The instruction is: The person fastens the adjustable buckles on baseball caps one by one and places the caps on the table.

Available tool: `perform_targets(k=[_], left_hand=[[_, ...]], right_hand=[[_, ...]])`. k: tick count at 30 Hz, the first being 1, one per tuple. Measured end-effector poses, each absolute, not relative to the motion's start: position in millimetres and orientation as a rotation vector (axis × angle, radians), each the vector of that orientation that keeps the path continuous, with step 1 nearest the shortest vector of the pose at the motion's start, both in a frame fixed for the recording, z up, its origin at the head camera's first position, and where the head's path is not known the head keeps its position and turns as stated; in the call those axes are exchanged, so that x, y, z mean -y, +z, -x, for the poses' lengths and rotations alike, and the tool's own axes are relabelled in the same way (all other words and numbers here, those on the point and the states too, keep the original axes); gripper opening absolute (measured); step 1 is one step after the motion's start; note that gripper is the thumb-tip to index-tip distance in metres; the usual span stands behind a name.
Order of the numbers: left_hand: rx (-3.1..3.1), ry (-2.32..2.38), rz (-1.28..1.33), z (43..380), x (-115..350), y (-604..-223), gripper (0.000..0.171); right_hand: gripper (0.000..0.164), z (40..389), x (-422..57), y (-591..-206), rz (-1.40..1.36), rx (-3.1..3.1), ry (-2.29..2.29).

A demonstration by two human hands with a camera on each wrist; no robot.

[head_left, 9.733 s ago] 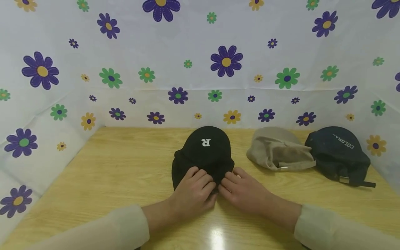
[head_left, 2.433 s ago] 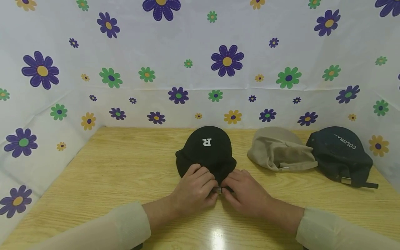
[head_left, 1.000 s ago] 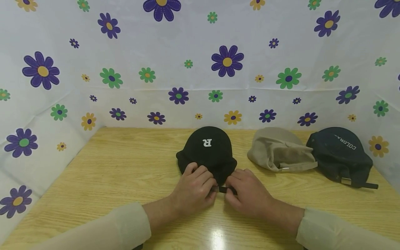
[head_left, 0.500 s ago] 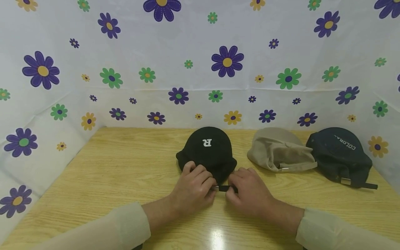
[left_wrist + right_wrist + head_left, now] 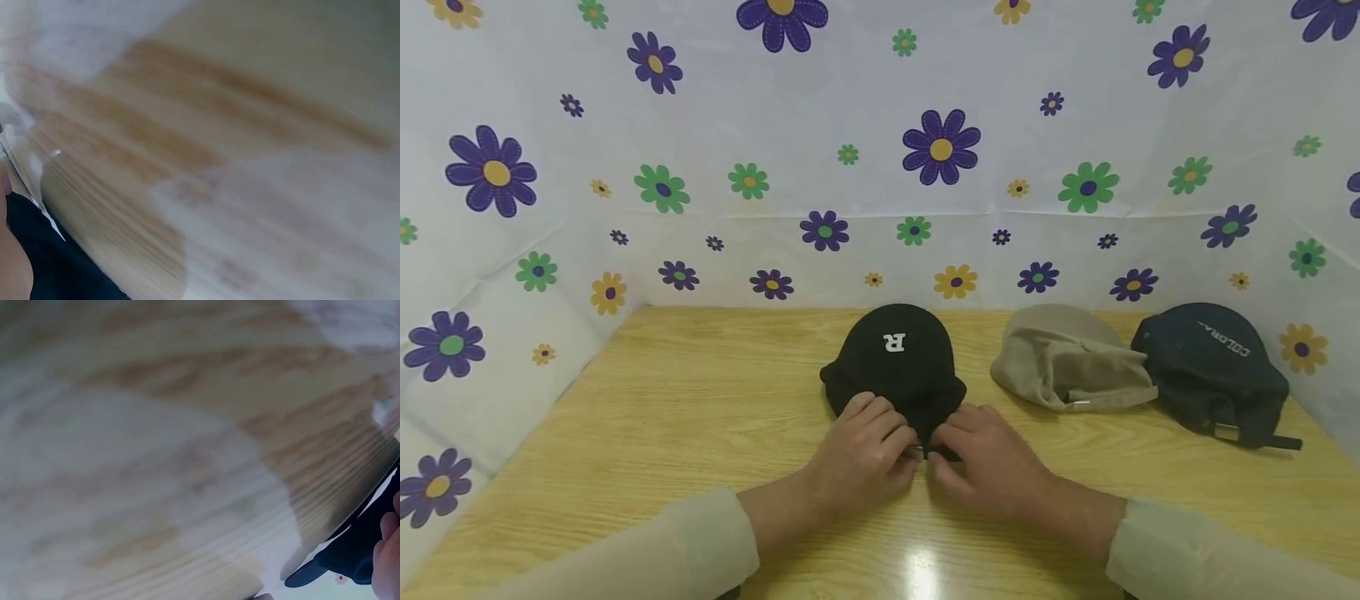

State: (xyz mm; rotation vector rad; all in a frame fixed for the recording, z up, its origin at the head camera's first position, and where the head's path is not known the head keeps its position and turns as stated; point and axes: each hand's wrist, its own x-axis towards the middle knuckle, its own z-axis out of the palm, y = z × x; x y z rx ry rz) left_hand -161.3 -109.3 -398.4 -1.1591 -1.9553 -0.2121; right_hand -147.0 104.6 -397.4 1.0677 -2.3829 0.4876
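A black baseball cap with a white letter R sits at the middle of the table, its back strap toward me. My left hand grips the cap's back edge, fingers curled over the fabric beside the small metal buckle. From the other side, my right hand pinches the black strap, thumb and fingertips close to the buckle. Most of the strap is hidden behind the fingers. Dark cap fabric shows at the lower left of the left wrist view. In the right wrist view the strap end sticks out below the fingers.
A beige cap lies to the right, touching a navy cap with white lettering, whose strap end pokes out. The wooden table ends at a flower-printed white cloth behind and at both sides.
Half a second ago a length of strap showed between the hands; my right hand has since moved left, closing that gap. The left hand stays at the buckle. The other caps lie as before.
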Motion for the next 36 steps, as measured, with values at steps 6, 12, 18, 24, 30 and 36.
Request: perform_targets(k=[6, 12, 18, 24, 30, 36], left_hand=[[1.972, -0.224, 1.186, 162.1, 109.9, -398.3, 0.008], [1.977, -0.210, 1.188, 162.0, 110.4, -398.3, 0.010], [1.980, -0.195, 1.179, 162.4, 109.9, -398.5, 0.010], [1.970, -0.188, 1.170, 161.8, 109.4, -397.7, 0.009], [1.973, -0.182, 1.161, 161.7, 109.4, -397.7, 0.009], [1.980, -0.166, 1.138, 162.0, 110.2, -398.3, 0.010]], right_hand=[[0.003, 147.8, -103.9, -396.1, -1.110, 2.353, 0.504], [0.003, 148.4, -103.9, -396.2, -1.124, 2.343, 0.500], [0.006, 149.2, -103.5, -397.0, -1.138, 2.254, 0.481], [0.008, 148.7, -103.3, -396.7, -1.135, 2.220, 0.474], [0.010, 147.4, -103.7, -394.8, -1.123, 2.209, 0.501], [0.014, 146.6, -104.4, -393.4, -1.116, 2.193, 0.530]])
